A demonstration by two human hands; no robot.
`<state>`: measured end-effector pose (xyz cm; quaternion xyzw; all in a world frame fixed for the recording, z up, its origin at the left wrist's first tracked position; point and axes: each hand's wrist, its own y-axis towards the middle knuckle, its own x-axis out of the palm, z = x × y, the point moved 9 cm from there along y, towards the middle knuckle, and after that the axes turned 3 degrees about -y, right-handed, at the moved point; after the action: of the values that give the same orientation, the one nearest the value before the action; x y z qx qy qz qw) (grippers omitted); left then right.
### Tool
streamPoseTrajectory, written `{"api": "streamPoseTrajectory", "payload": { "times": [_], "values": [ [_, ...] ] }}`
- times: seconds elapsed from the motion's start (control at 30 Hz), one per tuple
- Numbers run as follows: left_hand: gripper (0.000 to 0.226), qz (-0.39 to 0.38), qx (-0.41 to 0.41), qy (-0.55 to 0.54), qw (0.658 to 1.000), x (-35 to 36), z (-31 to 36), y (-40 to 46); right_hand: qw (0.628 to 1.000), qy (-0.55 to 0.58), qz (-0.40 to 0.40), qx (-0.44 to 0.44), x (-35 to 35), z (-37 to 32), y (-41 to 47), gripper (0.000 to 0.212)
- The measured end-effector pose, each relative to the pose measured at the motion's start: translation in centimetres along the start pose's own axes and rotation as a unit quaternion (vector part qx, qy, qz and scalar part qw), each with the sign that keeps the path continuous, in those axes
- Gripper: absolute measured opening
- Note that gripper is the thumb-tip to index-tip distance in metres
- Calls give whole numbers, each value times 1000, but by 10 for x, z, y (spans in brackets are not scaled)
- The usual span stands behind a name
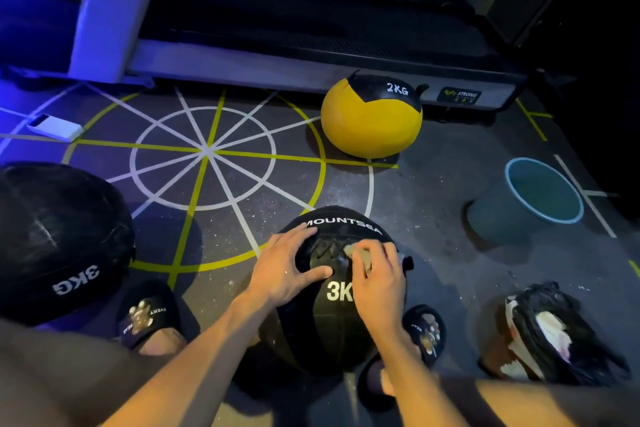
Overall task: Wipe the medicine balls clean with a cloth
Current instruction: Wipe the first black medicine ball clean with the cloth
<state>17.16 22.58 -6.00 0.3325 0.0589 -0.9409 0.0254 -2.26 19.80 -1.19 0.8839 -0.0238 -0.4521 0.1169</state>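
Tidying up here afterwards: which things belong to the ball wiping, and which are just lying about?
In use: black 3KG ball, cloth, left hand, right hand, second 3KG ball, yellow 2KG ball.
Lying about: blue basin, white box, bag.

Black ball [337,315] with white "3K" and "MOUNTSEA" lettering at lower centre, second black ball [59,239] with white "3KG" at left, yellow ball [370,121] with black top and white "2KG" at upper centre, blue-rimmed teal basin [512,215] at right, dark speckled floor [433,204] with white and yellow circle-and-spoke lines
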Motion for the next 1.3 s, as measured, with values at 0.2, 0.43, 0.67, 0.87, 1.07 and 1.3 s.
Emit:
{"api": "streamPoseTrajectory", "payload": {
  "times": [0.2, 0.43, 0.67, 0.87, 1.07, 1.3],
  "values": [
    [98, -68, -8, -73, 995, -1, -16, -4, 989, 70, 24, 130, 8, -1, 15, 10],
    [107, -49, 20, -67, 996, 2, -21, -7, 955, -42, -164, -245, 44, -72, -21, 18],
    [105, -42, -13, -143, 989, 7, -26, -6, 989, -101, -104, 16, 16, -19, 69, 20],
    [106, -25, 1, -139, 990, 12, -22, -7, 932, -157, -277, -172, 60, -81, 27, 19],
    [106, -6, -12, -124, 992, 9, -27, -12, 970, -140, -199, -5, 13, -24, 87, 11],
    [110, 10, 2, -141, 990, 17, -16, -12, 928, -220, -264, -142, 53, -77, 47, 18]
  ]
}}
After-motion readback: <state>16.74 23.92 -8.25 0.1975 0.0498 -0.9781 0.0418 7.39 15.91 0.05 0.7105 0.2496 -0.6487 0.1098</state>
